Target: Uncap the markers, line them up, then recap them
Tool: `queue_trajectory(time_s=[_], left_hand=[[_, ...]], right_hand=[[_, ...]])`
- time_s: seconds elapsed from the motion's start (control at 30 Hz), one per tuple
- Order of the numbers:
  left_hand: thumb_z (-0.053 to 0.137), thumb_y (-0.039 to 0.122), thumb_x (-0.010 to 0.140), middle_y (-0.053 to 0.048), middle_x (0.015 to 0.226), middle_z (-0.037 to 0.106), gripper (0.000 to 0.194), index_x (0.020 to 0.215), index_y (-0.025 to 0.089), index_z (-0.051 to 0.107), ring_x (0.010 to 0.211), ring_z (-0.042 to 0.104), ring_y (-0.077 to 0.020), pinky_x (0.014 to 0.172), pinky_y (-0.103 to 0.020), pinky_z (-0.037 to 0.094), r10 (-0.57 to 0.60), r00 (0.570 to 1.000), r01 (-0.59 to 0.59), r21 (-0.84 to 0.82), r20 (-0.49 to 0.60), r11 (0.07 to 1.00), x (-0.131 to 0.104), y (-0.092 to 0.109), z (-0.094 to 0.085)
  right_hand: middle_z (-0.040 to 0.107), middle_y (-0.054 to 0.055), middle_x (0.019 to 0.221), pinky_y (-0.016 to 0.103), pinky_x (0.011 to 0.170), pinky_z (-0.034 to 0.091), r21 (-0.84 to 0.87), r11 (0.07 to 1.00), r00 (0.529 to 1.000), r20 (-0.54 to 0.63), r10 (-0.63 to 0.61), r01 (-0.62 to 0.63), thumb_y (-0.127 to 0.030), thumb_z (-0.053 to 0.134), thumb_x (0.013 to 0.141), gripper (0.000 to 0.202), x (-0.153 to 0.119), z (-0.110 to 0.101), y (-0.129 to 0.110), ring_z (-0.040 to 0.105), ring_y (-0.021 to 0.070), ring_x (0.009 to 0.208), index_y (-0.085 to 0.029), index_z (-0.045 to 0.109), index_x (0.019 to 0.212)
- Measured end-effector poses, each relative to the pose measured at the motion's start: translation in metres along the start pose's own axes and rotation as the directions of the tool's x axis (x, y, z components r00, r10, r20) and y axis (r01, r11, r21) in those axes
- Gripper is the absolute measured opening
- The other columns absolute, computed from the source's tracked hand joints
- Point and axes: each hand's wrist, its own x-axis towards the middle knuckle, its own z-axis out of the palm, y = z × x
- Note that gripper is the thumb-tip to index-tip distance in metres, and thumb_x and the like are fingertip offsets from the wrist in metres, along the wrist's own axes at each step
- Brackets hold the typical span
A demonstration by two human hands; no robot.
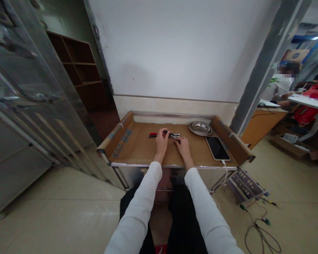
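Slim red and black pens (pixel 153 134) lie side by side on the cardboard-lined table (pixel 140 144), in front of me. My left hand (pixel 162 139) is closed over them, thumb and fingers pinching a black pen part (pixel 165 132). Shiny metallic pen ends (pixel 176 135) stick out to the right of those fingers. My right hand (pixel 183 146) is also closed, its fingertips on a small dark piece (pixel 177 140) just below the metallic ends. Its exact kind is too small to tell.
At the table's back right sits a round metal bowl (pixel 200 128). A phone (pixel 217 148) with a white charging cable (pixel 224 171) lies at the right. Raised cardboard sides (pixel 233 140) edge the table. A person (pixel 281 84) sits far right.
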Motion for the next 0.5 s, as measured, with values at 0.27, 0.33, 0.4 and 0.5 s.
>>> queue_trajectory(time_s=[0.27, 0.33, 0.4, 0.5], left_hand=[[0.052, 0.031, 0.090, -0.006, 0.101, 0.066, 0.019, 0.104, 0.019, 0.056, 0.087, 0.063, -0.0149, 0.082, -0.028, 0.050, -0.029, 0.999, 0.028, -0.023, -0.042, 0.999, 0.0003, -0.0035, 0.0004], [0.053, 0.031, 0.090, -0.006, 0.100, 0.066, 0.019, 0.104, 0.019, 0.056, 0.087, 0.063, -0.0152, 0.082, -0.029, 0.050, -0.042, 0.997, 0.039, -0.040, -0.058, 0.998, 0.0006, -0.0045, 0.0004], [0.053, 0.032, 0.090, -0.006, 0.101, 0.066, 0.020, 0.104, 0.019, 0.056, 0.089, 0.063, -0.0156, 0.083, -0.029, 0.050, -0.052, 0.996, 0.049, -0.049, -0.070, 0.998, 0.0010, -0.0049, 0.0001], [0.053, 0.032, 0.090, -0.007, 0.101, 0.066, 0.020, 0.104, 0.018, 0.056, 0.089, 0.063, -0.0157, 0.082, -0.029, 0.050, -0.070, 0.995, 0.066, -0.047, -0.074, 0.997, 0.0015, -0.0048, -0.0002]], right_hand=[[0.068, 0.007, 0.095, 0.027, 0.081, 0.040, 0.099, 0.995, 1.000, -0.024, -0.005, 0.008, -0.024, 0.055, 0.089, 0.015, -0.0002, -0.0043, -0.0040, 0.057, 0.0186, 0.088, -0.017, 0.068, 0.092], [0.068, 0.007, 0.095, 0.028, 0.081, 0.040, 0.121, 0.993, 1.000, -0.029, -0.002, 0.006, -0.024, 0.054, 0.089, 0.016, -0.0001, -0.0041, -0.0043, 0.057, 0.0187, 0.089, -0.017, 0.068, 0.092], [0.068, 0.007, 0.097, 0.028, 0.082, 0.041, 0.146, 0.989, 0.999, -0.032, -0.004, 0.009, -0.024, 0.053, 0.090, 0.018, 0.0001, -0.0038, -0.0044, 0.058, 0.0186, 0.090, -0.017, 0.068, 0.093], [0.068, 0.007, 0.099, 0.027, 0.084, 0.041, 0.175, 0.984, 0.999, -0.042, -0.011, 0.018, -0.024, 0.052, 0.090, 0.019, 0.0001, -0.0037, -0.0043, 0.057, 0.0182, 0.093, -0.016, 0.068, 0.097]])
